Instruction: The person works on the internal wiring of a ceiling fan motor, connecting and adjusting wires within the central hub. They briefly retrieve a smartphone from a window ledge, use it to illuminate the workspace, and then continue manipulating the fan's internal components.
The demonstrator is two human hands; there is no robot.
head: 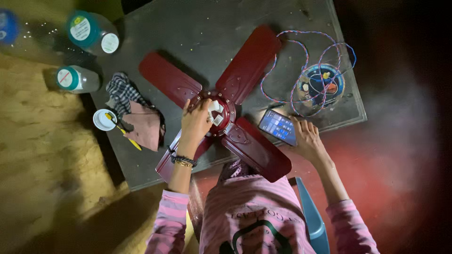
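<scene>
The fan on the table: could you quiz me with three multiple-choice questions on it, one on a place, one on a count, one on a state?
1. Where is the phone?
A. right of the fan hub
B. on the jars
C. on the floor

2. How many blades has the fan?
A. three
B. four
C. five

3. What is the left hand doing?
A. touching the hub
B. holding the wire
C. hanging free

Answers: 1 A, it lies by the right hand; 2 B, four dark red blades spread from the hub; 3 A, its fingers rest on the hub.
</scene>
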